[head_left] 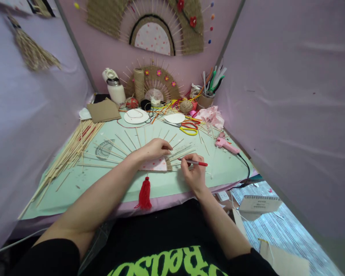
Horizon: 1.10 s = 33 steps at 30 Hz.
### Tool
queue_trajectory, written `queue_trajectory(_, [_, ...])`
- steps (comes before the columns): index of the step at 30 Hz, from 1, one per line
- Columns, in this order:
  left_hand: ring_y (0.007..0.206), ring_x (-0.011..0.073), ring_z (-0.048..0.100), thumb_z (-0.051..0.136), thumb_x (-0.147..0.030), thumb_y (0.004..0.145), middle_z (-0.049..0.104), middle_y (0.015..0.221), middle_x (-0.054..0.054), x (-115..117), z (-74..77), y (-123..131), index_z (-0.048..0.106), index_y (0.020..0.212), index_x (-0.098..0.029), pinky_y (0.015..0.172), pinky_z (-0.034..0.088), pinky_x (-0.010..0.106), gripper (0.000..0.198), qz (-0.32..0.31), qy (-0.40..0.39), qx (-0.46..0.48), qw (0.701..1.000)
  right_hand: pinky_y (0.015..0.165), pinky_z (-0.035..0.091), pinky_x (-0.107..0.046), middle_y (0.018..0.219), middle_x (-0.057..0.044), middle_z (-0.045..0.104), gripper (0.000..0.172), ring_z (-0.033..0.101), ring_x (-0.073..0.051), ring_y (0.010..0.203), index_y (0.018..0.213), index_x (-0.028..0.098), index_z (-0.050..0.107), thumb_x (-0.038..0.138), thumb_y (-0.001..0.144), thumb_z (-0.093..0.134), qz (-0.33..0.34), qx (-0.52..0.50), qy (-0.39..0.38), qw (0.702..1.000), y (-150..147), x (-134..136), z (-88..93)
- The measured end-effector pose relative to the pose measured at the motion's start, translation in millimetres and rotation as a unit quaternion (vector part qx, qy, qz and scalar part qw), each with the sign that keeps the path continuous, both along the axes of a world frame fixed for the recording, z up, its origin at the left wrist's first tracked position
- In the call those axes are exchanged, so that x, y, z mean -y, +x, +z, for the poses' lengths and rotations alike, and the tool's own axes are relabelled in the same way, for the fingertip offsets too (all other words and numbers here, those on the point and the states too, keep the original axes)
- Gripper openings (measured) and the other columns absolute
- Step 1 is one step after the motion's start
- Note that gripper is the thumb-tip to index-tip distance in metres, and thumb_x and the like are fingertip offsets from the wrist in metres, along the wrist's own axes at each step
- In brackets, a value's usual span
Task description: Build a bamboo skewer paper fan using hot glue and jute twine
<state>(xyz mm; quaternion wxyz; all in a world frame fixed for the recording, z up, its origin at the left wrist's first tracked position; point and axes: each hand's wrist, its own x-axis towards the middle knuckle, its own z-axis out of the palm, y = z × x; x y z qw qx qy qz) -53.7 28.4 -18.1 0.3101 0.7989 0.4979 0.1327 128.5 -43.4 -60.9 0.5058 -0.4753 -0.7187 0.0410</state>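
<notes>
A half-round fan frame lies before me, with thin wooden sticks point(128, 140) spreading from a white, red-dotted half disc point(155, 165). My left hand point(158, 148) reaches over the frame, its bent fingers closed at the left end of a clear ruler point(184, 149); the fingertips' exact contact is partly hidden. In my right hand point(194, 168) is a red pen point(197, 163), its tip pointing left toward the sticks at the fan's right side. A strip of brown cord point(169, 165) edges the disc. Below it, a red tassel point(145, 193) hangs over the table edge.
Loose sticks point(66, 153) and a protractor point(104, 148) lie left. Behind are white ovals point(136, 116), scissors point(186, 127), twine point(139, 85) and a bottle point(115, 91). A pink glue gun point(226, 145) with a black cable lies right. Fabric walls enclose the table.
</notes>
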Motion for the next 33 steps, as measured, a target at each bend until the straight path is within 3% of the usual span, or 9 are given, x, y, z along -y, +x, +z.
queue_trajectory(11, [0.083, 0.0164, 0.065, 0.059, -0.024, 0.078, 0.073, 0.094, 0.005, -1, -9.2, 1, 0.071, 0.1, -0.015, 0.072, 0.046, 0.023, 0.027, 0.004, 0.013, -0.017, 1.0, 0.072, 0.036, -0.033, 0.064, 0.003, 0.057, 0.01, 0.052, -0.015, 0.063, 0.074, 0.021, 0.052, 0.016, 0.082, 0.053, -0.004, 0.006, -0.007, 1.0, 1, 1, -6.9])
queue_trajectory(20, [0.088, 0.0169, 0.064, 0.057, -0.023, 0.079, 0.072, 0.1, 0.005, 2, -5.1, 4, 0.07, 0.101, -0.016, 0.075, 0.045, 0.022, 0.026, -0.006, 0.026, -0.052, 0.998, 0.072, 0.037, -0.033, 0.064, 0.003, 0.057, 0.008, 0.052, -0.016, 0.063, 0.075, 0.021, 0.053, 0.018, 0.083, 0.054, -0.029, 0.0, -0.005, 1.0, 1, -1, -10.4])
queue_trajectory(33, [0.084, 0.0166, 0.065, 0.057, -0.023, 0.078, 0.073, 0.097, 0.006, 0, -9.0, 5, 0.071, 0.102, -0.015, 0.073, 0.045, 0.022, 0.028, -0.017, 0.024, -0.045, 0.999, 0.075, 0.037, -0.033, 0.068, 0.001, 0.062, 0.009, 0.055, -0.017, 0.07, 0.075, 0.021, 0.055, 0.018, 0.083, 0.053, -0.001, 0.007, -0.051, 0.999, 3, -4, -14.7])
